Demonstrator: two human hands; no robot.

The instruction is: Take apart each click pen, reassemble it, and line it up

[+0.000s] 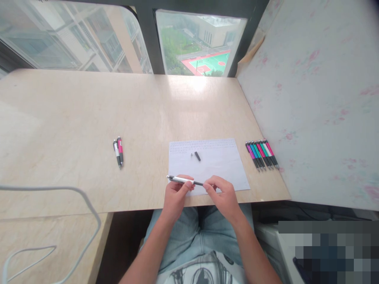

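A white ballpoint pen lies level across the front of a sheet of paper. My left hand is closed around its white barrel, with the clicker end pointing left. Out of the barrel's right end comes a thin dark part, and the fingertips of my right hand pinch its far end; whether it is the refill or the inner barrel I cannot tell. On the paper beyond my hands rest a loose black pen grip and a tiny silvery piece, apart from each other.
Several coloured pens lie in a row right of the paper, near the wall. Two pens, one white and one pink, lie to the left on the table. A grey cable loops at the lower left.
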